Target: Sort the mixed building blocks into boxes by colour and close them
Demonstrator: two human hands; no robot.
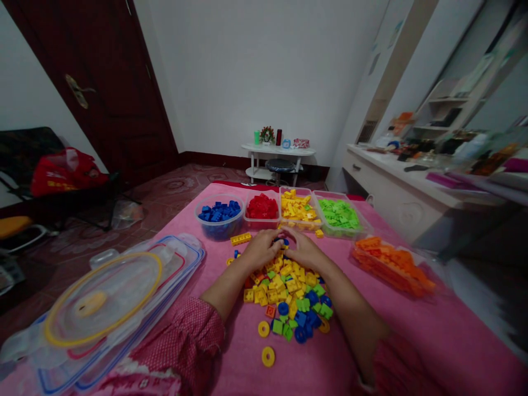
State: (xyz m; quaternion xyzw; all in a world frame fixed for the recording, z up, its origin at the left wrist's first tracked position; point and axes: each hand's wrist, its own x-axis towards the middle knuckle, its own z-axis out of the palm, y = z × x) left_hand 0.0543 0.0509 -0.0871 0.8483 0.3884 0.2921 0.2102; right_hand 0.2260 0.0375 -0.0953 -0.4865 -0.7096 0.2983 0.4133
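Observation:
A mixed pile of toy building blocks, mostly yellow with green, blue and a few red or orange pieces, lies on the pink cloth. My left hand curves around the pile's far left edge. Facing it, my right hand is cupped at the far right edge, fingertips near those of the left. Both hands look loosely open, touching blocks between them; some fingers are hidden. A long yellow block sits just beyond my left hand. Two yellow rings rest at the near side of the pile.
Behind the pile stand tubs of blue blocks, red blocks, yellow blocks and green blocks. An orange-block container is at right. Stacked clear lids cover the left side.

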